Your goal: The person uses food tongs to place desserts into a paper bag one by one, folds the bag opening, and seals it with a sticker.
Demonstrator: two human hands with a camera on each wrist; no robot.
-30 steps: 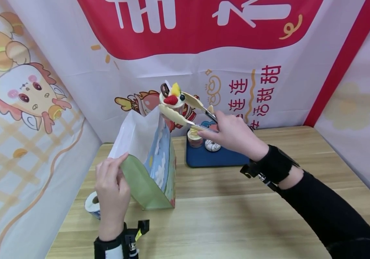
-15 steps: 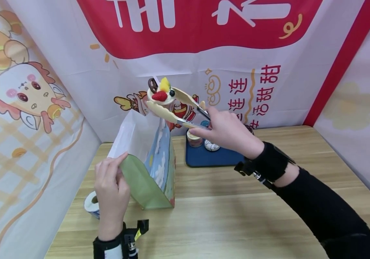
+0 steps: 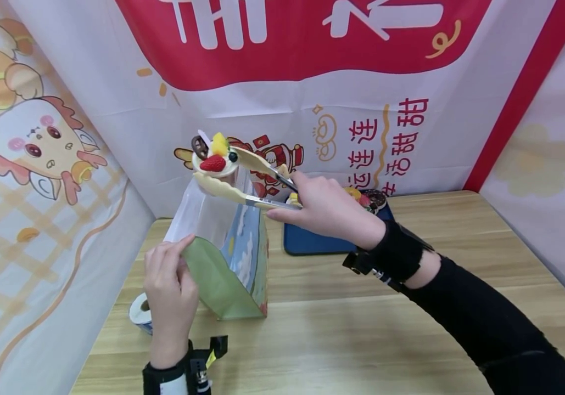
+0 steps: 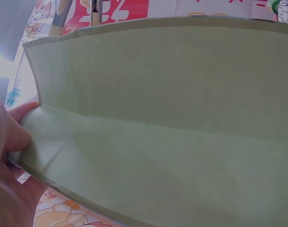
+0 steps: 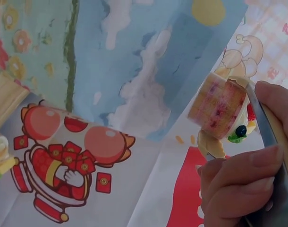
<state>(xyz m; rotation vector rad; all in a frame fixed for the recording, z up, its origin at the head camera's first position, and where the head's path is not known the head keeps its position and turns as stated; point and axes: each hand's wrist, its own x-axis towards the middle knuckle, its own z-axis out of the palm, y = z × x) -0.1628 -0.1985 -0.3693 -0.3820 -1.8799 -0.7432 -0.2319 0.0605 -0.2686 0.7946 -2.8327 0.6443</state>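
In the head view my right hand (image 3: 331, 208) grips a pair of tongs (image 3: 257, 202) with cream-coloured tips. Between those tips sits a dessert cup (image 3: 214, 164) topped with cream, strawberry, yellow fruit and a chocolate piece. The cup is above the mouth of a paper bag (image 3: 223, 280), green on its near side. Pink and yellow layers show through the cup (image 5: 217, 106) in the right wrist view. My left hand (image 3: 171, 280) pinches the bag's near left rim between thumb and fingers. The green side of the bag (image 4: 158, 118) fills most of the left wrist view.
A blue tray (image 3: 312, 244) with several pastries stands at the back, partly hidden by my right hand; a dark doughnut (image 3: 375, 197) shows on it. Left of the bag lies a white roll (image 3: 140, 312). A printed cloth (image 3: 282, 104) hangs behind the table.
My right hand has moved left with the tongs and dessert cup, from the bag's right edge to above its opening, dipping slightly lately. My left hand and the bag have stayed put.
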